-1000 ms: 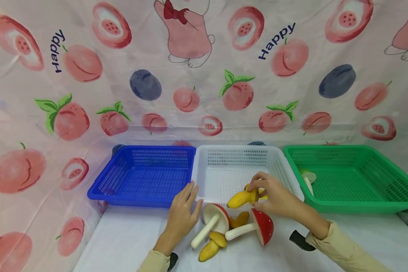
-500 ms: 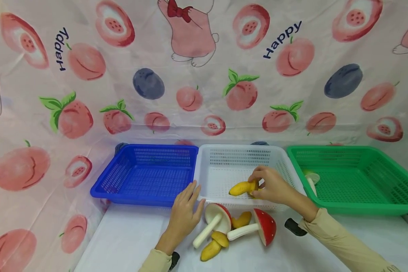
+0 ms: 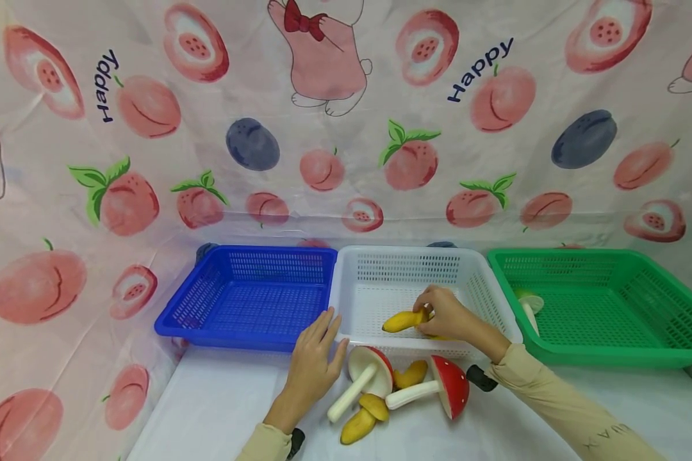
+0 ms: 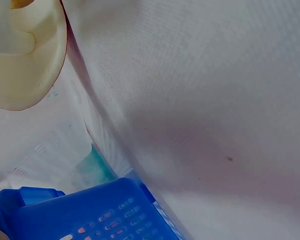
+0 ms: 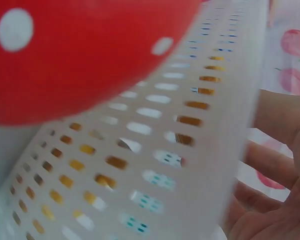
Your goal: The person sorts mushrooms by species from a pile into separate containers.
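My right hand [image 3: 452,318] reaches into the white basket [image 3: 339,282] and pinches a yellow toy mushroom [image 3: 400,321], its rounded stem pointing left. More yellow shows low beneath this hand, mostly hidden. In the right wrist view, fingers [image 5: 270,162] appear beyond the basket's slotted wall, with yellow visible through the slots. My left hand [image 3: 313,363] lies with fingers extended at the neighbouring rims of the white basket and the blue basket [image 3: 245,342]. Just right of it on the table are two red-capped toy mushrooms, one left [image 3: 375,378] and one right [image 3: 452,387], and a yellow mushroom [image 3: 364,419].
Between the red caps sits another yellow-brown mushroom [image 3: 412,373]. The green basket [image 3: 611,355] at right holds a mushroom with a pale stem and greenish cap [image 3: 529,304]. Behind the three baskets hangs a fruit-printed cloth [image 3: 334,141].
My right hand has brought the yellow mushroom from above the white basket's front rim down inside it, shifting slightly left. The left hand has stayed at the rims.
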Action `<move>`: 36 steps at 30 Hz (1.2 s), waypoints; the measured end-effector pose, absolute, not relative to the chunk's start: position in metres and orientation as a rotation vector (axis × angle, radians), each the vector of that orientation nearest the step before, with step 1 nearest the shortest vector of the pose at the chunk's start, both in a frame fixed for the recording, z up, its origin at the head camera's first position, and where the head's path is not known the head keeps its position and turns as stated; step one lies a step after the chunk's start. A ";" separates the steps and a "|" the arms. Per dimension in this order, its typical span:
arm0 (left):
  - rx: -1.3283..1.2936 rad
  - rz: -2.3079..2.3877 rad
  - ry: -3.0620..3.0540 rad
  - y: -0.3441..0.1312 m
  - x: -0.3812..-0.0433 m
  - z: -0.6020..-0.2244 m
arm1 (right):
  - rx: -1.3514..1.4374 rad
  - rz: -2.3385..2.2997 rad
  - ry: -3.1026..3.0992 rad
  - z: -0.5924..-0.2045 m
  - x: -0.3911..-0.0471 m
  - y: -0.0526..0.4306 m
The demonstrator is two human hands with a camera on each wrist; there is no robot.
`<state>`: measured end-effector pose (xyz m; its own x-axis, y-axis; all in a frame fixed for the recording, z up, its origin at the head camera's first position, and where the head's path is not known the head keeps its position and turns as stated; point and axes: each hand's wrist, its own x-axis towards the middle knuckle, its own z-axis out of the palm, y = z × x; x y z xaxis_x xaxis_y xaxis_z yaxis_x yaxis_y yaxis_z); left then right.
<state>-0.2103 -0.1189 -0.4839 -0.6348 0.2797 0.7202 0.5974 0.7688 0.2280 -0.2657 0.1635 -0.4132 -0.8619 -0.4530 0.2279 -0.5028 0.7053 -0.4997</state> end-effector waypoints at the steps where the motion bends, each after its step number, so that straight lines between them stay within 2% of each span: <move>1: -0.650 -0.596 -2.269 -0.119 -0.210 -0.484 | 0.791 0.869 -2.829 -0.416 -0.267 0.163; 8: -0.650 -0.593 -2.266 -0.119 -0.210 -0.483 | 0.781 0.866 -2.891 -0.428 -0.273 0.156; 20: -0.652 -0.589 -2.254 -0.118 -0.210 -0.483 | 0.765 0.893 -3.017 -0.428 -0.274 0.154; 31: -0.654 -0.635 -2.291 -0.115 -0.209 -0.478 | 0.879 0.800 -2.936 -0.409 -0.263 0.184; 36: -0.631 -0.939 -2.376 -0.121 -0.204 -0.465 | 0.845 0.781 -2.906 -0.395 -0.253 0.202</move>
<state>-0.2044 -0.1208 -0.4651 -0.7653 0.2312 0.6008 0.5794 0.6541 0.4862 -0.2534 0.2021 -0.3953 -0.8536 -0.4989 0.1497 -0.5067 0.7288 -0.4606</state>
